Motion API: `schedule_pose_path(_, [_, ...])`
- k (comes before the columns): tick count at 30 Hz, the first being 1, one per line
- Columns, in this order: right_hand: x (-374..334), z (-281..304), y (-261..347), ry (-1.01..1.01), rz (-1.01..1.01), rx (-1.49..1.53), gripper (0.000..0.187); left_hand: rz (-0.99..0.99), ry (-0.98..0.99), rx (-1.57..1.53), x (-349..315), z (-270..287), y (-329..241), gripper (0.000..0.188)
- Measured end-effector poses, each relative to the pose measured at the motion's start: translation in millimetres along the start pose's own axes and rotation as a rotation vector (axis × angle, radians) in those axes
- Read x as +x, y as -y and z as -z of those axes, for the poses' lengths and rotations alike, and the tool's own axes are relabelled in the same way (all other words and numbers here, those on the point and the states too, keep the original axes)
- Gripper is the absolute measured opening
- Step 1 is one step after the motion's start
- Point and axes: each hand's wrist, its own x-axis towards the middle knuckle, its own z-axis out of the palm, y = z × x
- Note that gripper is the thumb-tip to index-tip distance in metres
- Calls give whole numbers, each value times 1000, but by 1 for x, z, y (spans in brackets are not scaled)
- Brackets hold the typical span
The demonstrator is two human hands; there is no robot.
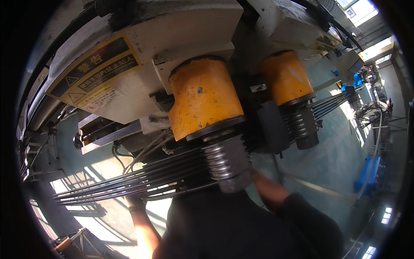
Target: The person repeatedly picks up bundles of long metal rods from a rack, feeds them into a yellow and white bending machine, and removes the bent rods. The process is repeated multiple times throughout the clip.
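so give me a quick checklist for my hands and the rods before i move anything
1. Left hand away from the near grooved block: ok, it is off to the left.
2. Left hand's grip on the rods: cannot tell, its fingers don't show clearly.
3. Right hand fully in view: not ok, it is mostly hidden behind the block.
4. Rods roughly side by side: ok, left of the block.
5. Rods seated in the grooves: cannot tell, contact isn't visible.
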Motion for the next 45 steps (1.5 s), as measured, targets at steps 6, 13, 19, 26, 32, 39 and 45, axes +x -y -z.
schedule_pose_path(6, [-9, 31, 2, -60, 17, 113, 50, 261, -18, -442, 11, 39, -92, 34])
schedule_pose_path(13, [-72, 32, 28, -292, 72, 163, 43, 226, -43, -468, -1, 56, -73, 30])
schedule_pose_path(19, [-161, 75, 71, -710, 79, 683, 41, 115, 7, -503, -5, 58, -78, 31])
schedule_pose_path(26, [-214, 141, 140, -1122, 532, 1473, 42, 219, -205, -399, -6, 103, -112, 41])
schedule_pose_path(32, [-180, 192, 170, -996, 539, 1924, 42, 126, -581, -928, 12, 199, -128, 43])
schedule_pose_path(39, [-176, 203, 162, -1007, 510, 1738, 56, 47, -716, -1362, 21, 298, -143, 49])
schedule_pose_path(45, [-183, 206, 158, -908, 454, 1743, 46, -27, -714, -1487, 28, 345, -145, 54])
